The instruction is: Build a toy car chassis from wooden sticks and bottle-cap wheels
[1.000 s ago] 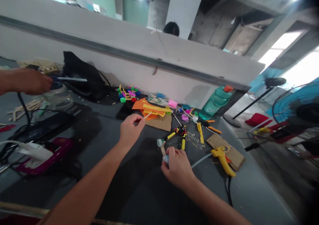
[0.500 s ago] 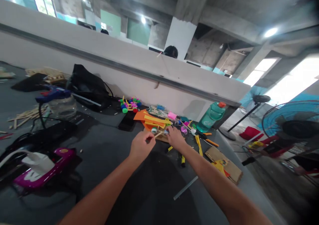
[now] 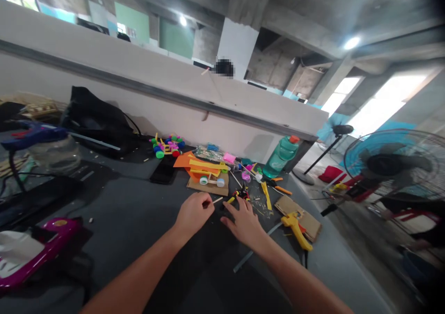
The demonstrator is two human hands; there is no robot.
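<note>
My left hand (image 3: 193,212) is closed in a pinch, and a thin wooden stick (image 3: 218,199) pokes out past its fingertips. Close by on the right, my right hand (image 3: 245,221) has its fingers apart over the dark table (image 3: 132,240). Its fingertips are nearest to pliers with yellow and black handles (image 3: 232,198); whether they touch is unclear. Beyond both hands, small white wheels (image 3: 220,182) stand on a piece of cardboard (image 3: 194,186). Orange and yellow paper strips (image 3: 206,166) lie just behind them.
A green bottle (image 3: 280,159), a yellow glue gun (image 3: 296,230) and cardboard sheets (image 3: 313,221) are on the right. A clear glue stick (image 3: 243,260) lies in front. Left are a phone (image 3: 163,171), a blue glue gun (image 3: 33,133) and a purple power strip (image 3: 57,240). A partition (image 3: 156,101) runs behind.
Both hands have come back from the cardboard, uncovering the white wheels. My right hand has spread its fingers near the pliers, while my left keeps the stick. The view has turned right.
</note>
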